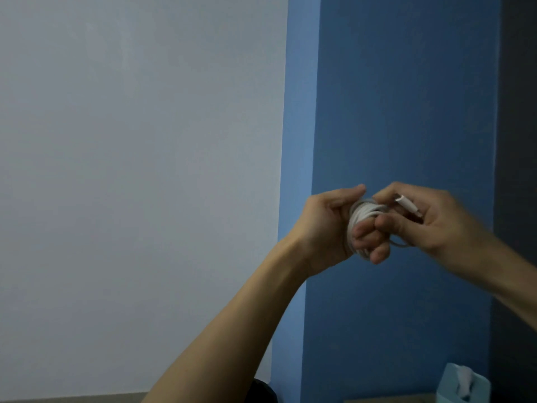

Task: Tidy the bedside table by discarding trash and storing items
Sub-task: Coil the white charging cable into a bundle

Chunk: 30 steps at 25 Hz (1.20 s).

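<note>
A white cable (pixel 361 218) is wound in a coil around the fingers of my left hand (pixel 334 228), which is raised in front of a blue wall. My right hand (pixel 427 219) holds the cable's free end, and its white plug (pixel 408 205) sticks out between the fingers. The two hands touch at the coil. A thin loop of cable (pixel 399 245) hangs just under my right hand. Only a sliver of the bedside table shows.
A light blue tissue box (pixel 462 385) with a white tissue sticking out stands at the bottom right on a wooden surface (pixel 392 400). A dark round object (pixel 264 391) shows at the bottom edge. A white wall fills the left, a blue wall the right.
</note>
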Each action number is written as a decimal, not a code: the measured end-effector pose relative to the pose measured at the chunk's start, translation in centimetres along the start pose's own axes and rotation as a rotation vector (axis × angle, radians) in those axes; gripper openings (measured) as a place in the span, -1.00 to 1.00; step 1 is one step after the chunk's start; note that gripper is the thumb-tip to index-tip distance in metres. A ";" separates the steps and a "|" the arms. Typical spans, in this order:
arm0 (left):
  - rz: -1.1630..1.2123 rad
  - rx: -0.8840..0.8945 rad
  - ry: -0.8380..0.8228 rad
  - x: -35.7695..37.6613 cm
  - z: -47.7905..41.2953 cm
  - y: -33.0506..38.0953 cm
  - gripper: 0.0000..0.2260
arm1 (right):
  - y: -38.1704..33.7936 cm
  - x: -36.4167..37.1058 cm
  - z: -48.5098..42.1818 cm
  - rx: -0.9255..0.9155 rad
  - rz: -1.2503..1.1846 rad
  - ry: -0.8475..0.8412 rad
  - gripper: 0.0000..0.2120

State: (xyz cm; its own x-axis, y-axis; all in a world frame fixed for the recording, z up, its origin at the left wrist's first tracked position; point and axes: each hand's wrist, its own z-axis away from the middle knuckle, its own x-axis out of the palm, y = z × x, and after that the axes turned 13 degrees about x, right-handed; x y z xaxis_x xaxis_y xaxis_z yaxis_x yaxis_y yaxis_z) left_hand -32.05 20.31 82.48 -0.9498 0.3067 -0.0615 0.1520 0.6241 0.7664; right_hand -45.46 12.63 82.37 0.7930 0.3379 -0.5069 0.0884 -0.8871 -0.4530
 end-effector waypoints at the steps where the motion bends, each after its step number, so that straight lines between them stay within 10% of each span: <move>1: -0.019 -0.027 0.029 0.0 0.0 0.0 -0.42 | 0.0 0.1 0.1 -0.025 0.047 0.045 -0.64; 9: -0.333 0.156 0.511 0.8 -0.8 -0.1 -0.41 | 0.6 1.9 0.5 -0.180 0.325 0.441 -0.60; 15: -0.831 0.367 0.340 1.3 0.2 -1.1 -0.79 | 0.6 0.9 -0.2 -0.187 0.358 0.528 -0.46; 21: -1.352 0.508 0.341 0.7 0.4 -1.8 -0.62 | 1.0 1.1 -0.1 -0.134 0.351 0.482 -0.46; 30: -1.249 0.526 0.443 0.4 -0.2 -2.5 -0.72 | 0.9 1.9 0.8 -0.064 0.168 0.410 -0.57</move>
State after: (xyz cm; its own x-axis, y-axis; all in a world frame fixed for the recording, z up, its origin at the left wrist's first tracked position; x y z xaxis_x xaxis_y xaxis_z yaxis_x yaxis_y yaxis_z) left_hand -32.90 18.74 80.67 -0.5244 -0.8194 -0.2317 -0.8458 0.5326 0.0305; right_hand -44.40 12.72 80.41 0.9718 0.0465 -0.2311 -0.0349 -0.9412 -0.3360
